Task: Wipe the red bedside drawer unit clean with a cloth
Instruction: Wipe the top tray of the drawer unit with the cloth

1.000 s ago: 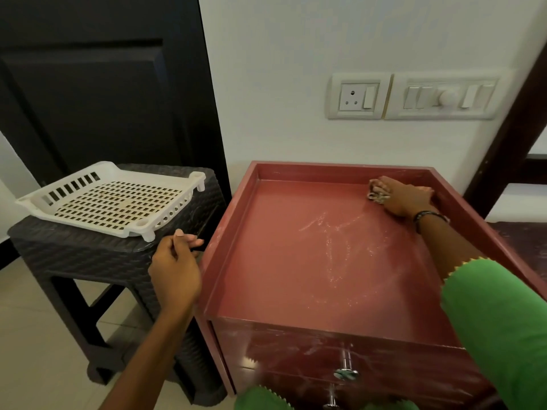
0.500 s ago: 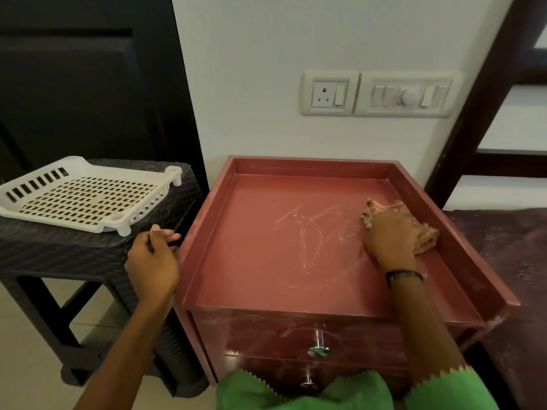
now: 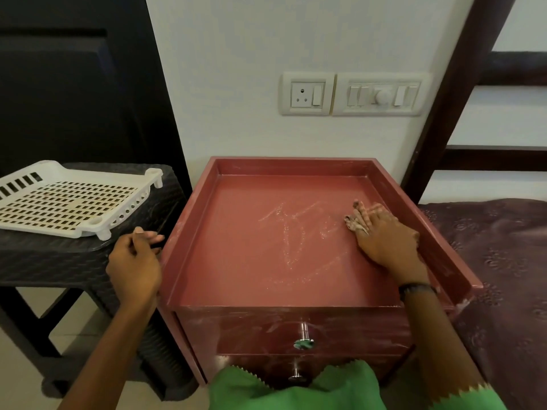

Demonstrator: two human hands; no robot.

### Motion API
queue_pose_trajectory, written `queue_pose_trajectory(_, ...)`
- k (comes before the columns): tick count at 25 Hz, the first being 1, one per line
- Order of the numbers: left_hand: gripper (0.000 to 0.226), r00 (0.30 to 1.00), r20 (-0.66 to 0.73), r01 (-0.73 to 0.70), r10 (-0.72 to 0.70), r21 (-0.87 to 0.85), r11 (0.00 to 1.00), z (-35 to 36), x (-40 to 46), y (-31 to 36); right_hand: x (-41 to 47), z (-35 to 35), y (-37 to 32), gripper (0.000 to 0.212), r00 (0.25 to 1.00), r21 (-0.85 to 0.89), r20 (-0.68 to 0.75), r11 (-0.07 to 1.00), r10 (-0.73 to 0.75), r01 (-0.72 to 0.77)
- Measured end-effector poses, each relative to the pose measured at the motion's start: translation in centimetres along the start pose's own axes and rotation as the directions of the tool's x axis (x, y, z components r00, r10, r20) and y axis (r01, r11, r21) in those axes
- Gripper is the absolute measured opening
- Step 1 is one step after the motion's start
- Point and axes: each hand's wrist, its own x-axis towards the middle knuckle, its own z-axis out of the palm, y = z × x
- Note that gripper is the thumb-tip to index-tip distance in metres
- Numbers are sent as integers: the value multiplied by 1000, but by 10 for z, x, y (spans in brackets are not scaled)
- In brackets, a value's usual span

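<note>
A tray (image 3: 68,199) lies on the stool (image 3: 88,261) left of the drawer unit (image 3: 296,327), apparently touching it, wall sockets (image 3: 352,94) behind.

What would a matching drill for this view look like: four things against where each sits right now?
Things:
1. cloth
2. white tray
3. left hand
4. drawer knob

Places:
A. on the dark side table
B. on the unit's front face
C. under the right hand on the red top
D. at the unit's left rim

Pairs: 1-C, 2-A, 3-D, 4-B
</note>
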Motion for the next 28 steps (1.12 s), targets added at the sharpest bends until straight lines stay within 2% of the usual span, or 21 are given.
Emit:
queue_pose_trajectory(4, 34, 1000, -7, -12, 12, 4, 1000, 0, 1, -1, -100, 25, 22, 73, 991, 6, -136, 1000, 2, -1)
queue_pose_trajectory(6, 35, 1000, -4, -6, 6, 5, 1000, 0, 2, -3, -115, 32, 30, 69, 991, -6, -128, 999, 37, -38)
queue_pose_trajectory(8, 36, 1000, 13, 6, -6, 4, 1000, 0, 2, -3, -109, 28, 31, 66, 996, -3, -87, 1000, 12, -13)
queue_pose_trajectory(13, 35, 1000, 30, 6, -6, 21, 1000, 0, 3, -3, -22, 28, 27, 75, 992, 48, 17, 991, -127, 126)
queue_pose_trajectory(15, 35, 999, 33, 10, -11, 7, 1000, 0, 4, -5, 29, 31, 17, 70, 991, 68, 64, 991, -121, 117)
queue_pose_trajectory(20, 34, 1000, 10, -25, 25, 12, 1000, 1, 7, -8, 109, 38, -25, 78, 998, 79, 37, 996, -48, 45)
queue_pose_trajectory(24, 34, 998, 12, -56, 55, 19, 998, 1, 9, -10, 112, 44, -87, 80, 979, 41, 42, 980, -198, 196)
queue_pose_trajectory(28, 32, 997, 27, -71, 71, 28, 997, 1, 8, -9, 85, 52, -153, 84, 895, 94, 59, 895, -441, 435)
